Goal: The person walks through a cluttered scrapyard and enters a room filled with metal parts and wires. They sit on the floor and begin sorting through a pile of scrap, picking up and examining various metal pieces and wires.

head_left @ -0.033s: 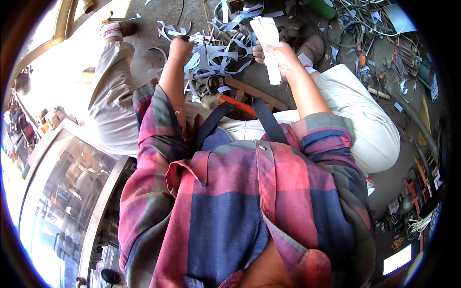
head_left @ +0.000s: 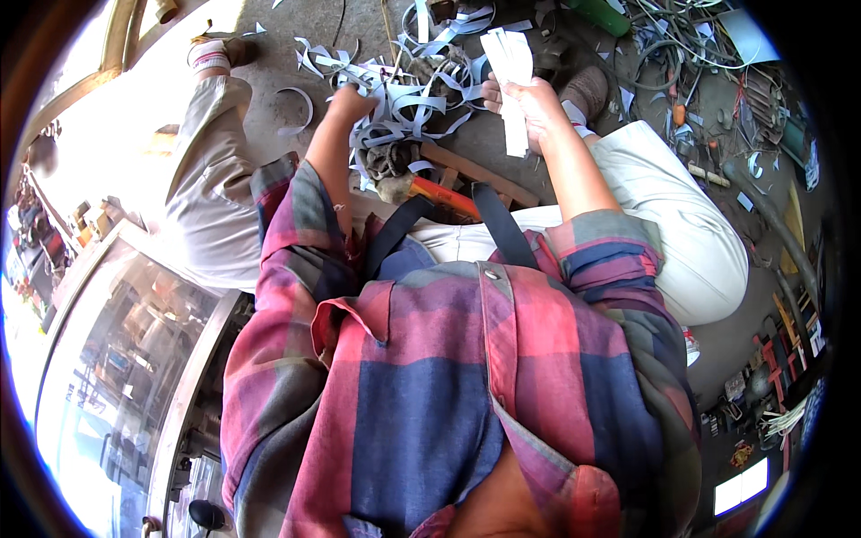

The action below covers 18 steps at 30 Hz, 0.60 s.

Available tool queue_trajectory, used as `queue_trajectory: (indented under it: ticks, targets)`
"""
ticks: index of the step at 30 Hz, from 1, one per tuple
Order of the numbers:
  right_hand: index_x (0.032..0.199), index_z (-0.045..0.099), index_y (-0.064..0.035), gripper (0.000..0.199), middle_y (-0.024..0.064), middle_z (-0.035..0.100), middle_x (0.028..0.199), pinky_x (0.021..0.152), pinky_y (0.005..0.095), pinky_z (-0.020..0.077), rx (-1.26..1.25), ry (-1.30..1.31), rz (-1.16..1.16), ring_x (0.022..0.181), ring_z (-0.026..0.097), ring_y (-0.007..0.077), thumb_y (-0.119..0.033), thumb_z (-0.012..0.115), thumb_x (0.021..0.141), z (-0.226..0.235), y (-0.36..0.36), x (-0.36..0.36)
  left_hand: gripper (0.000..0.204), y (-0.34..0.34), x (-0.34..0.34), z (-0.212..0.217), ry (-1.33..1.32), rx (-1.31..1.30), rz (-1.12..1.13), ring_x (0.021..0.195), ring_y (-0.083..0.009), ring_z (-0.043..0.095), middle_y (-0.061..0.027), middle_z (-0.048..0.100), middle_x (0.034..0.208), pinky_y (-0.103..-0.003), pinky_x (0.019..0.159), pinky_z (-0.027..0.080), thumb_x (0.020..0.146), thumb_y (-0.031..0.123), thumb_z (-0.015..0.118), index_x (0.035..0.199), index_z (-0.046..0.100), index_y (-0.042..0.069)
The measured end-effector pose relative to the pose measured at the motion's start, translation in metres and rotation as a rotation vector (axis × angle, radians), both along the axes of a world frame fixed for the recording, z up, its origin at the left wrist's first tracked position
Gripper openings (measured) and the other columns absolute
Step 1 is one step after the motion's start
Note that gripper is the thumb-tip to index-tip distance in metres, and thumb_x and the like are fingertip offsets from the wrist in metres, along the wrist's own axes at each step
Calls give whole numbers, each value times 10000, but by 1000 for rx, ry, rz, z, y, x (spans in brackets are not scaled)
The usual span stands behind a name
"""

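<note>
My right hand (head_left: 536, 106) is closed around a bundle of flat white strips (head_left: 508, 56), held upright above the floor. The strips fan out slightly at the top, and their lower ends hang below the fingers. My left hand (head_left: 352, 104) is at the left side of a heap of curled white strips (head_left: 417, 106). Its fingers look curled in, and whatever they may pinch is hidden. Just below the heap, between my legs, lie a wooden frame piece (head_left: 480, 175) and a red-orange bar (head_left: 444, 198).
Cables and scraps (head_left: 668, 54) litter the floor at the upper right, with a green bottle-like object (head_left: 599, 16) nearby. A thick grey pipe (head_left: 778, 220) lies along the right. At the lower left stands a glass-topped case (head_left: 117, 359). A loose strip (head_left: 308, 112) curls left of the heap.
My left hand has shifted right and slightly toward me beside the heap. My right hand has moved a little right, and its strips are now more fanned out.
</note>
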State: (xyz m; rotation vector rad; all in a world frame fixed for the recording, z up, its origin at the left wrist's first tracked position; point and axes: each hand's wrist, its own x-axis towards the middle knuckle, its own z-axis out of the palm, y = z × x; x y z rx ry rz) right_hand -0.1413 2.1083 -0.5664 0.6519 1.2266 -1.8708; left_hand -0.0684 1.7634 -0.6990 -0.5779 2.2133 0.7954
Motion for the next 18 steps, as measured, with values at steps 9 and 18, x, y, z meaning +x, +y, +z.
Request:
queue_trajectory:
  ticks: [9, 18]
  targets:
    - [1043, 527, 39, 187, 134, 631, 892, 599, 296, 525, 157, 70, -34, 710, 606, 175, -34, 492, 874, 7, 6, -6, 578, 108, -39, 78, 275, 344, 142, 750, -197, 632, -121, 652, 894, -289, 675, 507, 646, 138, 723, 1178, 535, 13]
    - [1034, 525, 45, 181, 132, 635, 869, 584, 298, 525, 180, 108, -107, 687, 616, 181, -36, 499, 875, -3, 14, -9, 792, 54, -32, 107, 113, -514, 14, 1132, -356, 478, -181, 495, 1228, -423, 909, 421, 596, 345, 780, 1246, 443, 42]
